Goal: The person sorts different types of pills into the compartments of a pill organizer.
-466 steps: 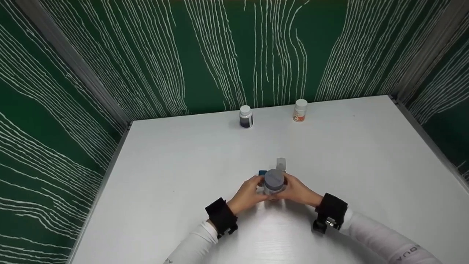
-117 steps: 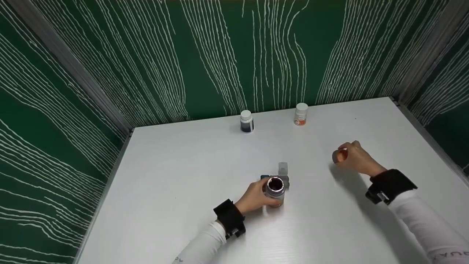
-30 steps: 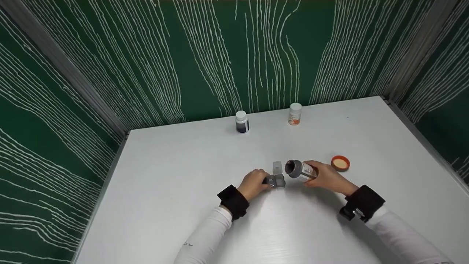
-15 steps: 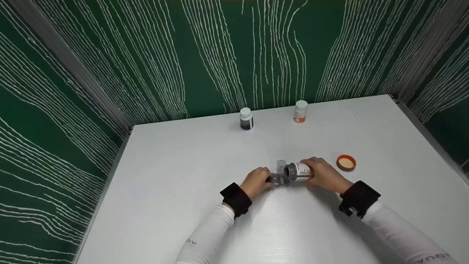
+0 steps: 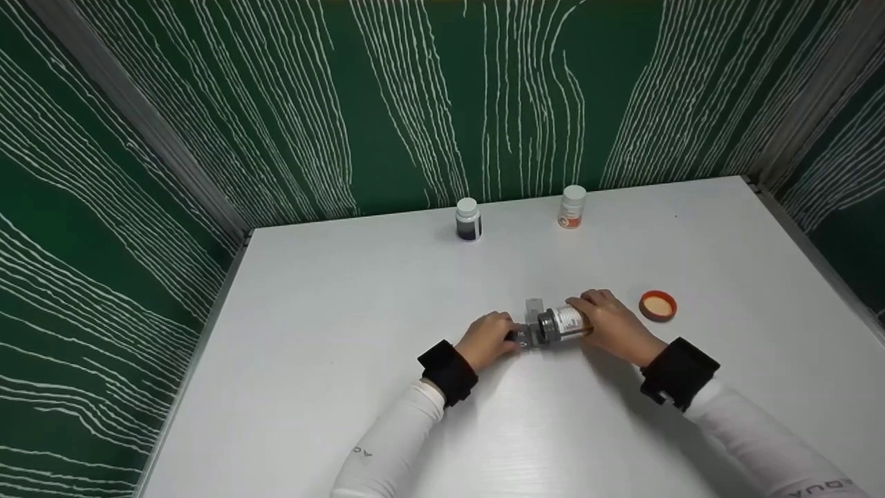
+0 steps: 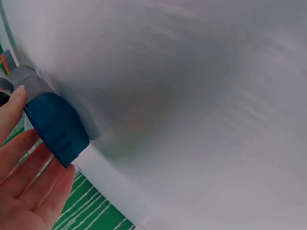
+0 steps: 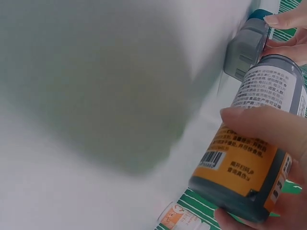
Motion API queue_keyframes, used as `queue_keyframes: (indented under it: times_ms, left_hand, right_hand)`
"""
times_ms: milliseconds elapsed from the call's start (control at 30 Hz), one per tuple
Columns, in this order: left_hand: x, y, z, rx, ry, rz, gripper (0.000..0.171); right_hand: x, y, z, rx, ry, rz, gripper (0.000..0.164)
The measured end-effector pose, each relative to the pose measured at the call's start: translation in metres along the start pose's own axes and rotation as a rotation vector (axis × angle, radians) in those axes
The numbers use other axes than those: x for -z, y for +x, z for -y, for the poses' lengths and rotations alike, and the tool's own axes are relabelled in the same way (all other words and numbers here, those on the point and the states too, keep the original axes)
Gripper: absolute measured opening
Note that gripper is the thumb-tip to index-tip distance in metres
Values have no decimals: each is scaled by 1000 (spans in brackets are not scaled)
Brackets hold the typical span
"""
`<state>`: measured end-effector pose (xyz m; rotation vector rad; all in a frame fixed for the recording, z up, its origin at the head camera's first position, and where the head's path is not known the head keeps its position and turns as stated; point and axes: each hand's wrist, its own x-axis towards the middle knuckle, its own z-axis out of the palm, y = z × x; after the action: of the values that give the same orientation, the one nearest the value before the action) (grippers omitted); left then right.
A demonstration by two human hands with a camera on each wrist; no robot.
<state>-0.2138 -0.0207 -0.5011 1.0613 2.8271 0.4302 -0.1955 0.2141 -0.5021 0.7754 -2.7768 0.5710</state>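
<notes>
Should the tilted bottle [image 5: 570, 323], gripped by the right hand [image 5: 615, 328], be overtipped, too much could be spilled past the case [image 5: 523, 336] pinched by the left hand [image 5: 488, 339].

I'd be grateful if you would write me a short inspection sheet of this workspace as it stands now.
Surface: white table, shiny near the front.
Job's things: open bottle, tilted, mouth toward the compartment box; contact between them unclear. The box's clear lid is open. The orange-rimmed cap lies inner side up.
Clutter: dark-and-white bottle and orange-and-white bottle, both capped and upright near the far edge.
Hands: left hand holds the box; right hand grips the open bottle.
Cables: nothing seen.
Surroundings: green walls with white wavy lines; grey corner posts.
</notes>
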Motion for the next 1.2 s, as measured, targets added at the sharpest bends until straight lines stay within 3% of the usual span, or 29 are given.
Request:
queue_keyframes:
  times_ms: [533,767,1200]
  left_hand:
    - [0,0,0,-13,49,-23,33]
    - [1,1,-1,-1,46,-3,33]
    - [0,-1,-1,-9,74,-14,30]
  right_hand:
    - [2,7,5,97,-134,-65,61]
    - [1,11,7,169,-224,-106,58]
    - [-1,12,9,230,-250,-145,53]
